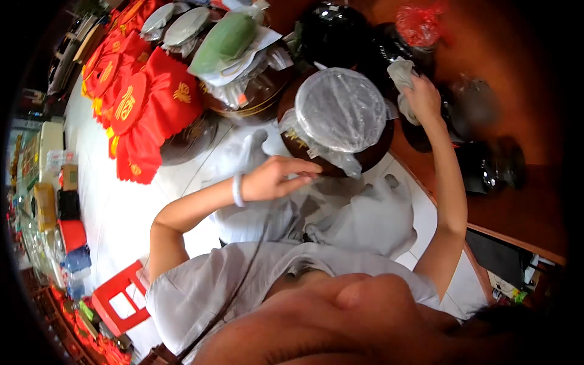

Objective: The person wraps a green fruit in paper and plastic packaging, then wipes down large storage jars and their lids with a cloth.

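On the right, my right hand [421, 99] is closed around a crumpled pale grey cloth [401, 74], over dark glossy jars on a reddish-brown wooden surface. A large brown jar stands in front of me, its wide round lid [340, 109] wrapped in clear plastic. Beside the front left of this jar is my left hand [274, 177], with a pale bracelet [237, 190] on the wrist. Its fingers are stretched out and hold nothing; whether the fingertips touch the jar, I cannot tell.
Jars under red cloth covers [159, 97] with gold characters stand at the left. Nearer is a brown jar topped with a green bundle [226, 38]. A red plastic bag [420, 25] and black jar [490, 165] are on the wooden surface [511, 228]. A red stool [121, 298] stands lower left.
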The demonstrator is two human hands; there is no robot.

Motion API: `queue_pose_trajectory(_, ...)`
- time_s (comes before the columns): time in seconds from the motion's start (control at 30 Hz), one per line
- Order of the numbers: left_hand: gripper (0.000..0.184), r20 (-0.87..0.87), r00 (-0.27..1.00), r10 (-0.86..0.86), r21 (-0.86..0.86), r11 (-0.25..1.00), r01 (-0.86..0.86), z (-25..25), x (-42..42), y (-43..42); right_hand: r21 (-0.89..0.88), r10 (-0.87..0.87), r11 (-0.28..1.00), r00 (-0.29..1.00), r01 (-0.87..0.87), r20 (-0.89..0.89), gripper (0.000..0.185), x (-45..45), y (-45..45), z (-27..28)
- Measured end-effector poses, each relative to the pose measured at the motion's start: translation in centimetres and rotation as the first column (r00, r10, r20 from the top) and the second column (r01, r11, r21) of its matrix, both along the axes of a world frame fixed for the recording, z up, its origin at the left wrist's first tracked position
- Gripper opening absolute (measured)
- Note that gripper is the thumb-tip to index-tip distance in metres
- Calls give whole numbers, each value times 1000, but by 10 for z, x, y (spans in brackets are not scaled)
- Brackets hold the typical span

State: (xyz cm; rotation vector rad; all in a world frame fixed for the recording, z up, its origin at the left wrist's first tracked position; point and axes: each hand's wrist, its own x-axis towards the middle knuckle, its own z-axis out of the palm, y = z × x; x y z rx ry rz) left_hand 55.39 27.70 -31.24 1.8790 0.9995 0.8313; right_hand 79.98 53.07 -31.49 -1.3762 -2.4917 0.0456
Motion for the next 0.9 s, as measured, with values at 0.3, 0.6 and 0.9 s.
queue_pose_trajectory(0.3,47,366,867,338,-159,941,-299,12,32,78,-703,-641,513,325,-492,-695,70,31,-50,18)
queue_pose_trajectory(0.6,61,486,809,332,-220,942,-254,1,85,131,-547,-308,728,516,-413,-799,49,18,-69,27)
queue_pose_trajectory(0.9,43,796,435,421,-509,855,103,13,125,116,-629,-643,717,63,-301,-763,68,68,-91,-28)
